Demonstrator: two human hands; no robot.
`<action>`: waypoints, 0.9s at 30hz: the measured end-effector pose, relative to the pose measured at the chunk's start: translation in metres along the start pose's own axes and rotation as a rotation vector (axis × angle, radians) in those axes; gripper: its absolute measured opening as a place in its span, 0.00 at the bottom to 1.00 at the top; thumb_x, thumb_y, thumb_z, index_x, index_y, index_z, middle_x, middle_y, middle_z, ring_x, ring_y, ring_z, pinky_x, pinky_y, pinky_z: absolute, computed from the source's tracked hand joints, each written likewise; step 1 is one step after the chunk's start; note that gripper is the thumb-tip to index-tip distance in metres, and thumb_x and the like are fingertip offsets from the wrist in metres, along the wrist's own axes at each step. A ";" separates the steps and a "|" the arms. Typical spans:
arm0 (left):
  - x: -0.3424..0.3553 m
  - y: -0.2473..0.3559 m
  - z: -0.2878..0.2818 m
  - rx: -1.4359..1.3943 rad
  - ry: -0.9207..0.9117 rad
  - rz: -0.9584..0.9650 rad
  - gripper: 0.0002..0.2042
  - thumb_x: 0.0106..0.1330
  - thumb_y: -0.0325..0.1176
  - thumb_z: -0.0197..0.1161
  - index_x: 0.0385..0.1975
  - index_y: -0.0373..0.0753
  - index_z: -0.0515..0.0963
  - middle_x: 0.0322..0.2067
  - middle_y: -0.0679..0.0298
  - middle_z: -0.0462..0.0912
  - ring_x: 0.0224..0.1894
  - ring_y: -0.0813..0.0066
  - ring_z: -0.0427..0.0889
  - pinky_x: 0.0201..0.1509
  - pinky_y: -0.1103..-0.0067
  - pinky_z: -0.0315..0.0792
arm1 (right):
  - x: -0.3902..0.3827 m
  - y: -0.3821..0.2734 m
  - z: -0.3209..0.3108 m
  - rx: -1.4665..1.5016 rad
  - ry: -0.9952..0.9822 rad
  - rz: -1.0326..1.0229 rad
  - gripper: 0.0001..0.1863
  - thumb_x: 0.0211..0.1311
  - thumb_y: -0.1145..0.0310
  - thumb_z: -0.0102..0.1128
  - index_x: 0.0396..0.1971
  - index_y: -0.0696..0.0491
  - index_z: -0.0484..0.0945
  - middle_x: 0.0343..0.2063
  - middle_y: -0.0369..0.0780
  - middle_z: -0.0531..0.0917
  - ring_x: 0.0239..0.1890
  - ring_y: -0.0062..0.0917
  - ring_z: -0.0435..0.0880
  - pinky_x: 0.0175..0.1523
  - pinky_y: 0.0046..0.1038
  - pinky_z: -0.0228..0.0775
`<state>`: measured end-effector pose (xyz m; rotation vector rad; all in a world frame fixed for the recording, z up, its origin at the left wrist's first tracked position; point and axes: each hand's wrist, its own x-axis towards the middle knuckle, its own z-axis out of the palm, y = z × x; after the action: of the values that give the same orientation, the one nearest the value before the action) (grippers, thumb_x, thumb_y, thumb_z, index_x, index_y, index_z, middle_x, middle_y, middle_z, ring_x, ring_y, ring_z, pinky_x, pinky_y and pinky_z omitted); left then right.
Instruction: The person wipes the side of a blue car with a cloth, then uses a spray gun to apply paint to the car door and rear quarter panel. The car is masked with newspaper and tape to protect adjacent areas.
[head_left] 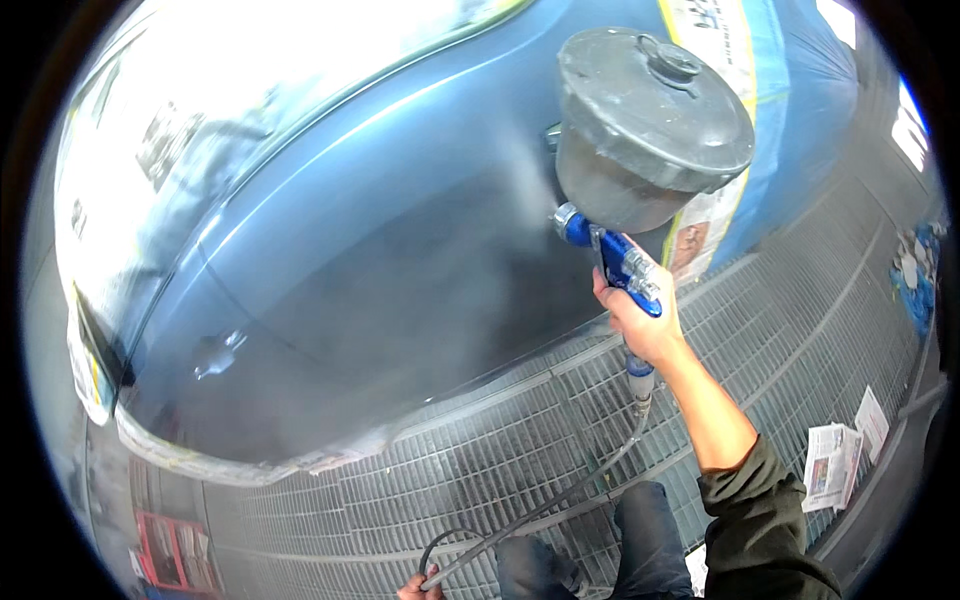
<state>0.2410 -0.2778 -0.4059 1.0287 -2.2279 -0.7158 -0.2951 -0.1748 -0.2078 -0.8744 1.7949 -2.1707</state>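
Note:
My right hand point(648, 325) is wrapped round the handle of a blue spray gun point(578, 228), close to a glossy blue car panel point(370, 250). A large grey lidded paint cup point(620, 170) sits on top of the gun, slightly tilted. Its nozzle faces the panel, where a pale haze shows; I cannot tell whether this is mist or reflection. From the gun's lower end a grey air hose point(570, 488) runs down to the lower left. There my left hand point(420, 590), partly cut off by the frame edge, grips the hose.
Masking paper point(718, 50) and blue plastic sheeting point(795, 130) cover the car at right; white covering point(250, 70) lies at upper left. Beneath is a metal grate floor point(480, 460). Loose newspaper sheets point(832, 465) lie at right, and a red rack point(175, 550) stands at lower left.

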 end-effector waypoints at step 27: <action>0.008 -0.050 -0.007 -0.038 -0.055 -0.440 0.12 0.59 0.24 0.54 0.40 0.29 0.80 0.16 0.66 0.70 0.22 0.79 0.65 0.25 0.76 0.64 | -0.040 0.030 0.097 -0.006 -0.284 0.117 0.29 0.54 0.73 0.57 0.60 0.55 0.69 0.23 0.33 0.78 0.25 0.11 0.71 0.32 0.18 0.67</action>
<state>0.2658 -0.3131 -0.4324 1.5181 -2.0400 -0.9767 -0.2161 -0.2433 -0.2395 -0.9955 1.6688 -1.8641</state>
